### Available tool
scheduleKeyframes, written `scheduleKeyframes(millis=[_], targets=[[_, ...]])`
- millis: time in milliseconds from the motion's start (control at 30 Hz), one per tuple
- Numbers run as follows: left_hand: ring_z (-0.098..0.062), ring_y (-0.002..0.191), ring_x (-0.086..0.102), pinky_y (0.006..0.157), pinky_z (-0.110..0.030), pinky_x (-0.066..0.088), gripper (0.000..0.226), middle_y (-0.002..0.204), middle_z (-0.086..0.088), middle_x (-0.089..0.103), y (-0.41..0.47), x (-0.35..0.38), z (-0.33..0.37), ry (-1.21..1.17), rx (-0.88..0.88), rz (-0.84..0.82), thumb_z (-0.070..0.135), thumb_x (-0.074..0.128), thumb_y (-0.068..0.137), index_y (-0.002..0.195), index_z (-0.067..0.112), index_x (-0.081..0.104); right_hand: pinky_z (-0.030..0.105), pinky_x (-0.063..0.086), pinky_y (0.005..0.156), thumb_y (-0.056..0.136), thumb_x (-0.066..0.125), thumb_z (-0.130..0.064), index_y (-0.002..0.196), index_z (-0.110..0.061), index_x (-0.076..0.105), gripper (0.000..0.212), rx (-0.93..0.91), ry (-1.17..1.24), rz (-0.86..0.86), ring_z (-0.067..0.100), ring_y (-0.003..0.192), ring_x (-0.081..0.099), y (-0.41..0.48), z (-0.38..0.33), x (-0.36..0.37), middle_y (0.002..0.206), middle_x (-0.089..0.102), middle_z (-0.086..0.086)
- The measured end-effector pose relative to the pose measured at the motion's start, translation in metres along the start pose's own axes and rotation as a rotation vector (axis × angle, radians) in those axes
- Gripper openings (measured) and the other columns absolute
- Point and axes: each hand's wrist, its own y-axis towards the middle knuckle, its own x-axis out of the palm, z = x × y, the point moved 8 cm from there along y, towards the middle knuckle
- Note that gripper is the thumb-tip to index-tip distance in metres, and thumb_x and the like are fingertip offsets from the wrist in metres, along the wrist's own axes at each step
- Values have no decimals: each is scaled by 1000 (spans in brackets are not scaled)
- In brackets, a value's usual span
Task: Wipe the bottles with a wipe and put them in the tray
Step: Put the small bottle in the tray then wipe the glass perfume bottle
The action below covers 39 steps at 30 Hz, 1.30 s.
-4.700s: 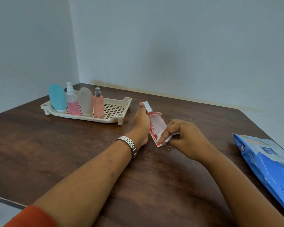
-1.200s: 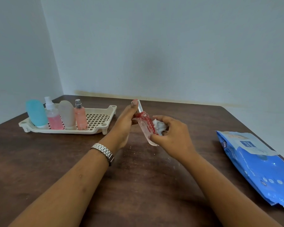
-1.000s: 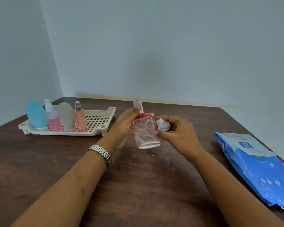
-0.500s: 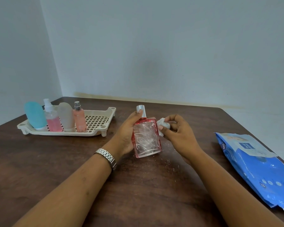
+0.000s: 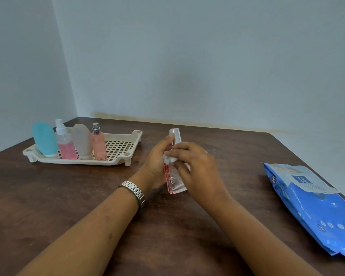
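Note:
My left hand (image 5: 157,166) grips a clear glass bottle (image 5: 174,181) with red edges and a silver cap, upright just above the table's middle. My right hand (image 5: 197,168) covers the bottle's front and presses a crumpled white wipe (image 5: 169,159) against its upper part with curled fingers. The cream perforated tray (image 5: 120,148) stands at the back left. In its left half stand a teal bottle (image 5: 45,139), a pink spray bottle (image 5: 65,143), a frosted grey bottle (image 5: 82,141) and a slim pink bottle (image 5: 98,143).
A blue pack of wipes (image 5: 315,206) lies flat at the table's right edge. The dark wooden table (image 5: 68,196) meets pale walls at the back and left. The tray's right half holds nothing.
The bottle has turned so its narrow side faces me. My right hand has moved the wipe from beside the bottle's shoulder onto its front.

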Motion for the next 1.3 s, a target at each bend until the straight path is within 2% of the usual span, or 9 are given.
scheduleKeyframes(millis=[100, 267, 433, 567, 700, 800, 967, 1133, 1300], targets=[[-26, 88, 57, 81, -32, 45, 39, 92, -14, 58, 0, 0, 3, -24, 31, 20, 43, 55, 86, 96, 6, 62, 2, 35, 88, 82, 60, 0, 103, -11, 70, 26, -36, -40, -11, -3, 99, 47, 1, -5, 5, 106, 65, 1], [-18, 79, 60, 76, -32, 47, 29, 84, -6, 63, 1, 4, 2, -66, 47, -16, 34, 42, 96, 101, 13, 62, 19, 41, 94, 85, 61, -1, 111, -10, 68, 28, 63, -78, 47, 13, 110, 54, 5, 5, -1, 112, 65, 3], [-23, 87, 55, 83, -36, 45, 29, 100, -18, 53, 0, -3, 6, -1, 43, 5, 36, 42, 97, 96, 15, 62, 20, 47, 78, 81, 64, 2, 100, -10, 71, 24, -62, -114, -83, 14, 90, 57, 0, -12, 13, 100, 62, 2], [-26, 88, 58, 84, -39, 46, 28, 97, -17, 59, 2, -14, 5, 12, 38, 55, 40, 48, 93, 96, 16, 62, 21, 48, 78, 82, 63, -2, 100, -14, 72, 22, 7, -69, -192, 12, 87, 56, -2, -1, 16, 99, 61, -2], [-21, 72, 60, 69, -36, 50, 29, 78, -8, 62, 3, -11, 4, 13, 49, 42, 39, 42, 97, 97, 15, 60, 5, 42, 71, 81, 64, -1, 94, -14, 73, 20, 136, 12, -27, -1, 78, 54, 6, 17, 2, 92, 64, -4], [-20, 75, 61, 72, -35, 50, 27, 80, -8, 61, 2, -5, 5, -3, 51, 35, 37, 44, 95, 95, 15, 59, 7, 41, 75, 81, 63, 0, 93, -14, 73, 21, 130, 13, 53, 2, 81, 56, 9, 13, 0, 92, 66, -2], [-24, 89, 56, 86, -37, 45, 26, 96, -13, 56, 3, -12, 6, 28, 63, 72, 40, 54, 90, 97, 16, 62, 8, 37, 70, 81, 64, -3, 90, -13, 72, 16, 41, -15, -22, 8, 80, 54, 2, -3, 15, 90, 61, -1], [-23, 73, 62, 67, -34, 55, 29, 86, -13, 64, 1, -9, 7, 69, 63, 64, 37, 40, 98, 96, 15, 58, 5, 42, 65, 80, 68, -6, 87, -22, 72, 18, 272, 81, -16, 1, 77, 54, -4, 36, 5, 88, 60, -7], [-27, 80, 63, 80, -43, 50, 29, 88, -15, 64, 3, -2, 7, 84, 94, 37, 34, 37, 100, 98, 14, 56, 7, 48, 71, 82, 68, -9, 89, -23, 71, 16, 449, 229, 190, -7, 79, 58, -3, 57, -10, 87, 65, -13]])
